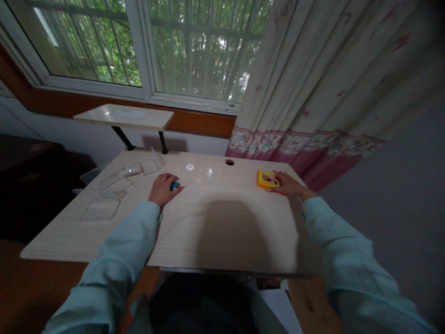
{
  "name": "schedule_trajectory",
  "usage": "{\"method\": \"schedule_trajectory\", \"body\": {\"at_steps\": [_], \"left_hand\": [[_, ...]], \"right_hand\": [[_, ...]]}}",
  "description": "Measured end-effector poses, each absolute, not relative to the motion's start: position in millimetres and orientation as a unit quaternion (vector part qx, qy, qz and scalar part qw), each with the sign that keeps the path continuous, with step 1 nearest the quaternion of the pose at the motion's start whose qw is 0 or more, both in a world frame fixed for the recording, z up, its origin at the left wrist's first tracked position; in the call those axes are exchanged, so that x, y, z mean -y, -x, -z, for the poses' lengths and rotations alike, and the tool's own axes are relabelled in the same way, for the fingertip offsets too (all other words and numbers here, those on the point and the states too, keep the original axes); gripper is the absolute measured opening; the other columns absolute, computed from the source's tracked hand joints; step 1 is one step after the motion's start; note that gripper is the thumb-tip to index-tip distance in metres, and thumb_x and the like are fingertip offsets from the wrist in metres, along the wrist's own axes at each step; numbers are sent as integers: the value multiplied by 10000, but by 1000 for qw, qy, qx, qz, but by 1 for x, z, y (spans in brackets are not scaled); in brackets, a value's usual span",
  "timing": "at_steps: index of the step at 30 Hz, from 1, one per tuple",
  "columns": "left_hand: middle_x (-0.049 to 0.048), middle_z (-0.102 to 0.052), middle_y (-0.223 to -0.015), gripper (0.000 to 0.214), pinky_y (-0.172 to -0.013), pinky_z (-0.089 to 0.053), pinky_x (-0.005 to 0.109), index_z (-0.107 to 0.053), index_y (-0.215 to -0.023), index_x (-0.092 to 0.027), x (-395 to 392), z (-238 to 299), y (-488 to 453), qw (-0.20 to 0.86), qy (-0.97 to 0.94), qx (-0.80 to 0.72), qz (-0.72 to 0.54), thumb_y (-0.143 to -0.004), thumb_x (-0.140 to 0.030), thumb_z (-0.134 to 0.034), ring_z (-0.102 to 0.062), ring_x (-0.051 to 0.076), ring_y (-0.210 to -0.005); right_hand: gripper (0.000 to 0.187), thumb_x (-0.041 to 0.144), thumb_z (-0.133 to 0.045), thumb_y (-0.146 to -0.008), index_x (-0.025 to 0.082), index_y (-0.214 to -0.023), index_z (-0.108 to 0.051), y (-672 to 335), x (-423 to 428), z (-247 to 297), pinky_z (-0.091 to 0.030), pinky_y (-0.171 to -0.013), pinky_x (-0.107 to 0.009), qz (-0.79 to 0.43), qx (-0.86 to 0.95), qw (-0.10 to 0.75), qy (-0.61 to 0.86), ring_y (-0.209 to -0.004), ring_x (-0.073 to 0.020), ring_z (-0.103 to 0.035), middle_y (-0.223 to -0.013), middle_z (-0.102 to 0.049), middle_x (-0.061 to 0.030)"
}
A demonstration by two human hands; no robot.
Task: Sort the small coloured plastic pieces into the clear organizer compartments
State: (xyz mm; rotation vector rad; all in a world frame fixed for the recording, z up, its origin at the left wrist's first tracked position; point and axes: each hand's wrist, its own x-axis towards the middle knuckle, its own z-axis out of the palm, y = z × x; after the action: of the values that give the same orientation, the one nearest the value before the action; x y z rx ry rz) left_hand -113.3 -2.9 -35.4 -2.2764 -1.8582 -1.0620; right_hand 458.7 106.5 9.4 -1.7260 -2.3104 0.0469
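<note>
Toward the left of the desk, my left hand (162, 189) is closed around a small blue thing with some green and dark spots (174, 185). Most of it is hidden by the fingers, so its kind does not show. Over at the right, my right hand (287, 183) grips a yellow-orange box (267, 180) by its right side, thumb at the near edge and fingers at the far edge. A dark picture or print covers part of the box's top. The box appears to rest on the pale wooden desk (222, 222).
Several clear plastic trays or cases (100, 209) lie at the desk's left, some jutting past its edge. A raised shelf (139, 116) on black posts stands at the back left. A round cable hole (230, 162) is near the back edge, by the curtain (292, 93).
</note>
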Motion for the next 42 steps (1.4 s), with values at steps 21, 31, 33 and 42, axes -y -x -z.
{"method": "schedule_trajectory", "body": {"at_steps": [21, 31, 33, 42], "left_hand": [[186, -341, -1533, 1216, -1144, -337, 525, -104, -1570, -211, 50, 12, 15, -213, 844, 376, 318, -637, -475, -837, -374, 362, -1391], [209, -410, -1490, 1176, -1094, -384, 531, -66, -1573, -195, 48, 18, 18, -272, 820, 381, 331, -684, -388, -811, -440, 364, -1346], [201, -377, -1516, 1181, -1111, -361, 540, -86, -1570, -195, 48, 15, 17, -277, 826, 363, 331, -670, -402, -822, -413, 369, -1368], [214, -444, -1468, 1154, -1137, -306, 553, -6, -1567, -197, 44, 25, 17, -306, 809, 369, 342, -742, -399, -788, -428, 343, -1366]], "right_hand": [[847, 576, -778, -661, 195, -1382, -551, -262, 23, -19, -390, -1083, -444, -133, 893, 119, 413, -1285, -336, -516, -1345, -592, -169], [421, 573, -629, -815, 210, -996, -740, -240, 18, -68, -499, -736, -273, -343, 807, 130, 463, -833, -188, -672, -968, -742, -54], [457, 614, -574, -839, 197, -916, -746, -238, 11, -77, -472, -691, -258, -326, 823, 102, 453, -781, -174, -644, -890, -733, -46], [615, 737, -507, -817, 156, -693, -669, -245, -19, -99, -429, -472, -240, -359, 773, 111, 511, -486, -126, -532, -557, -592, -27]]}}
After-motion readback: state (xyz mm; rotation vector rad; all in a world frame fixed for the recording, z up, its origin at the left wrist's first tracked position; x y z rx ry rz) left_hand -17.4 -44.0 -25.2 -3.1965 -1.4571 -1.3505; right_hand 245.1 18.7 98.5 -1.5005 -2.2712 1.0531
